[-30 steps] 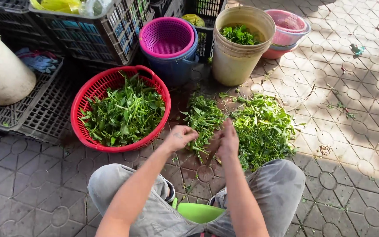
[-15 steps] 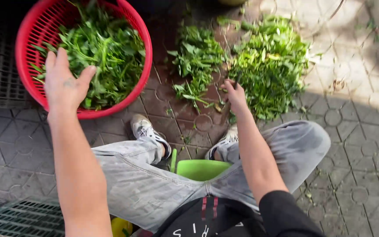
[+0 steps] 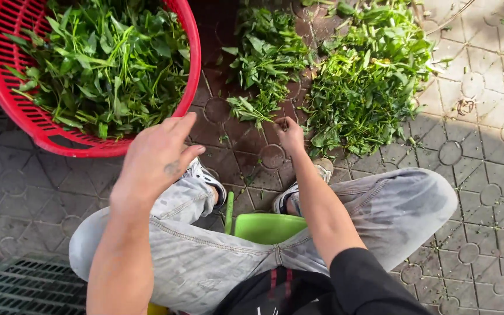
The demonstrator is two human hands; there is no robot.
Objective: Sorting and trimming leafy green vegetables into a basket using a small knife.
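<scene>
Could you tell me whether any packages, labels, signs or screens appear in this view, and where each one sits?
No packages, signs or screens are in view.
Printed garment: bottom centre, at the person's waist; black cloth with short red stripes and small white lettering, partly cut off by the frame edge.
Red basket: top left, round plastic with slotted wall, holding loose greens; no label visible.

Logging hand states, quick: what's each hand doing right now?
Left hand: open, empty, near the red basket.
Right hand: pinching a green sprig.
</scene>
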